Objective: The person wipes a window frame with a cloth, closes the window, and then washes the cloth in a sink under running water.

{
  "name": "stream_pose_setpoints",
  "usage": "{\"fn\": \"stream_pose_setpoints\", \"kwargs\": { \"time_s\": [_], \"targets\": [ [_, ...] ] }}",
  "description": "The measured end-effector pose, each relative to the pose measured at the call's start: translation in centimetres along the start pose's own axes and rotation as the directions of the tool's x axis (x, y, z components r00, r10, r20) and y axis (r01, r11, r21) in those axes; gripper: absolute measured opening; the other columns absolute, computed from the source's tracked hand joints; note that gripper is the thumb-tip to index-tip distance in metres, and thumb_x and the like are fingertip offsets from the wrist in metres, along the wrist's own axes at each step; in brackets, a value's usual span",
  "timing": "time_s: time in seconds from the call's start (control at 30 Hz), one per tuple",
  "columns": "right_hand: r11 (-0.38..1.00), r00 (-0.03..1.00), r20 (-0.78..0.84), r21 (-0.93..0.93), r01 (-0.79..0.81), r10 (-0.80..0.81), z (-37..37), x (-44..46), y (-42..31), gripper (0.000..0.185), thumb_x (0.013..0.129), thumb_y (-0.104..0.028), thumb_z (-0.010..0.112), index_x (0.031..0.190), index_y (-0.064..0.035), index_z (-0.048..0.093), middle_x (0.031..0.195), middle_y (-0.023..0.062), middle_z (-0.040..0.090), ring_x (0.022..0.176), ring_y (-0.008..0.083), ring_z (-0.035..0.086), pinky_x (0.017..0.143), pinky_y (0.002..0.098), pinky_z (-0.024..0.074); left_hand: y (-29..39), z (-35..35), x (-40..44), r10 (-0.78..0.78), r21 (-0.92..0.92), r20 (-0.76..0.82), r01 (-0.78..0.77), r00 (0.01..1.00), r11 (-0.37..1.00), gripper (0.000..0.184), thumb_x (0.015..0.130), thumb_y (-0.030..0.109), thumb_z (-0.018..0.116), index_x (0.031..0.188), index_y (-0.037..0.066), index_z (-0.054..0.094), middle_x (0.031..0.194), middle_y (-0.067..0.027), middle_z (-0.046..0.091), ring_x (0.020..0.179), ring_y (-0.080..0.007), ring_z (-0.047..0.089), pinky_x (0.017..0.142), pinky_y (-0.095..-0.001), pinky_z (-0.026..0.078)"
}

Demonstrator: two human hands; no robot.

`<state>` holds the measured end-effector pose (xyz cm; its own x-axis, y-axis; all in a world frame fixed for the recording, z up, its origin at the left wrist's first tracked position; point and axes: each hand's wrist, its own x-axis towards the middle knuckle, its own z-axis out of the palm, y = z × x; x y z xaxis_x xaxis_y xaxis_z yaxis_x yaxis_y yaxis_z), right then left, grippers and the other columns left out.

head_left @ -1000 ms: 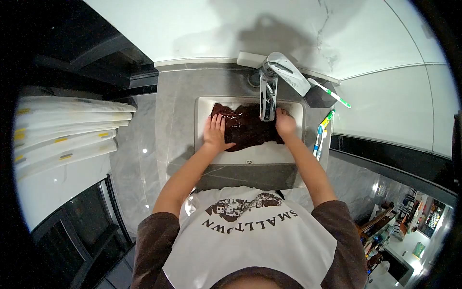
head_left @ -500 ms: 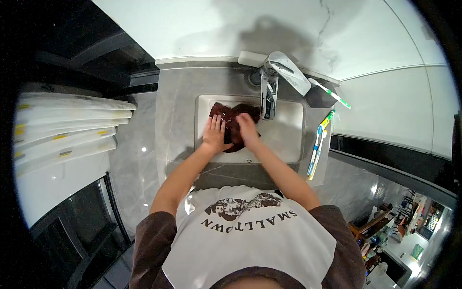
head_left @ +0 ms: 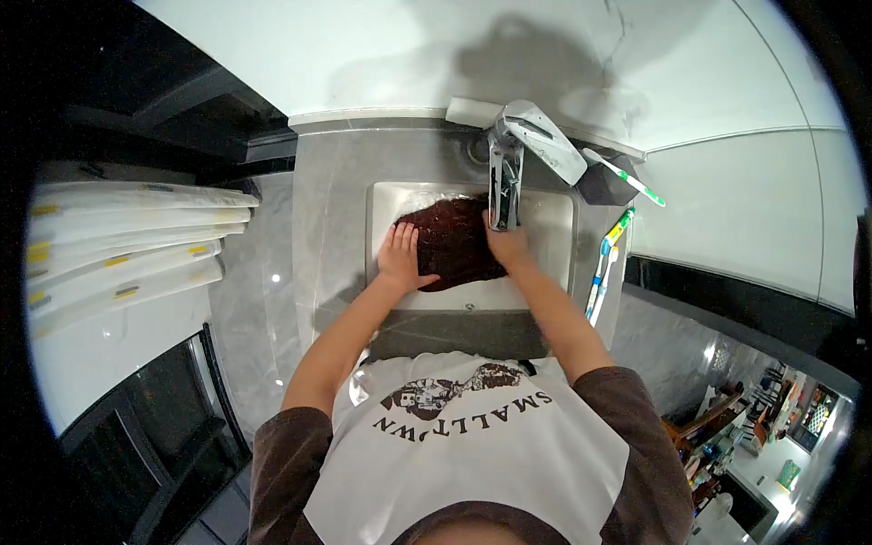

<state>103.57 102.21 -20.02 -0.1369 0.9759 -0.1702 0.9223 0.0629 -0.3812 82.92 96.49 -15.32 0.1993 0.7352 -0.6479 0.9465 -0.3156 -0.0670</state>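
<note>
A wet, dark red-brown cloth lies spread in the white sink basin. My left hand rests on the cloth's left edge, its fingers stretched out and the thumb apart. At the cloth's right edge is my right hand, just below the faucet spout, its fingers bent round the edge and partly hidden. The chrome faucet reaches over the basin from the back. Some water shows behind the cloth.
Toothbrushes lie on the grey counter right of the basin. Another toothbrush sits across a dark holder at the back right. A patterned white curtain hangs at the left.
My right hand moved left over the cloth, bunching it, then back right to beneath the spout. The cloth is spread again, narrower than at first. My left hand stayed near the left edge.
</note>
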Motion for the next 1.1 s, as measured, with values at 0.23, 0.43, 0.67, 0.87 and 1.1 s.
{"fn": "stream_pose_setpoints", "kwargs": {
  "time_s": [0.23, 0.43, 0.67, 0.87, 1.1],
  "targets": [
    [0.972, 0.995, 0.089, -0.224, 0.069, -0.05, -2.9, 1.9, 4.0, 0.029, 0.077, -0.017, 0.048, 0.1, 0.0016, 0.05, 0.073, 0.0201, 0.058, 0.07, 0.0355, 0.057, 0.066, 0.045, 0.044, -0.4, -0.8, 0.2, -0.006, 0.012, -0.041, 0.006, 0.999, 1.0, 0.101, 0.068, 0.073, 0.033, 0.131, -0.002, 0.011, 0.138, -0.0128, 0.014, 0.128, -0.0246, 0.007, 0.104, -0.0373, 0.0],
    [0.374, 0.928, 0.123, 0.891, -0.259, 0.352, -0.6, 1.3, 0.0, 0.031, 0.083, -0.028, 0.046, 0.094, 0.0011, 0.051, 0.079, 0.0168, 0.058, 0.071, 0.0301, 0.056, 0.066, 0.0348, 0.0423, -0.9, -1.1, 2.7, -0.077, 0.061, -0.151, 0.087, 0.986, 0.994, 0.101, 0.067, 0.073, 0.034, 0.131, -0.002, 0.013, 0.137, -0.0126, 0.015, 0.128, -0.0243, 0.007, 0.104, -0.0379, 0.0],
    [0.733, 0.993, -0.046, 0.671, 0.108, -0.104, 3.2, -1.6, -11.3, 0.015, 0.08, -0.011, 0.049, 0.093, -0.0051, 0.045, 0.075, 0.0168, 0.057, 0.066, 0.0276, 0.058, 0.059, 0.0333, 0.0434, -0.7, 2.2, 5.0, -0.124, 0.286, -0.087, 0.144, 0.988, 0.947, 0.09, 0.073, 0.066, 0.033, 0.132, 0.003, 0.012, 0.14, -0.0071, 0.006, 0.129, -0.024, 0.001, 0.103, -0.0381, -0.003],
    [0.956, 0.948, 0.142, -0.034, 0.293, -0.286, 3.9, 0.1, -8.8, 0.02, 0.074, -0.007, 0.045, 0.093, -0.0072, 0.041, 0.075, 0.0158, 0.057, 0.058, 0.0356, 0.057, 0.051, 0.0433, 0.0465, -1.0, -1.7, 1.9, -0.135, 0.246, 0.02, 0.126, 0.991, 0.961, 0.091, 0.073, 0.068, 0.027, 0.133, 0.003, 0.006, 0.14, -0.0072, 0.004, 0.129, -0.0237, -0.003, 0.103, -0.0374, -0.005],
    [0.783, 0.982, -0.155, 0.622, 0.009, 0.112, 0.4, 0.5, -2.3, 0.04, 0.082, -0.038, 0.047, 0.087, 0.0011, 0.055, 0.082, 0.0223, 0.056, 0.081, 0.0411, 0.053, 0.069, 0.0421, 0.0432, -0.7, -1.7, 2.1, -0.143, 0.235, 0.028, 0.132, 0.989, 0.963, 0.094, 0.072, 0.071, 0.024, 0.133, 0.003, 0.006, 0.14, -0.0065, 0.006, 0.129, -0.0223, -0.001, 0.102, -0.0383, -0.005]
  ]
}}
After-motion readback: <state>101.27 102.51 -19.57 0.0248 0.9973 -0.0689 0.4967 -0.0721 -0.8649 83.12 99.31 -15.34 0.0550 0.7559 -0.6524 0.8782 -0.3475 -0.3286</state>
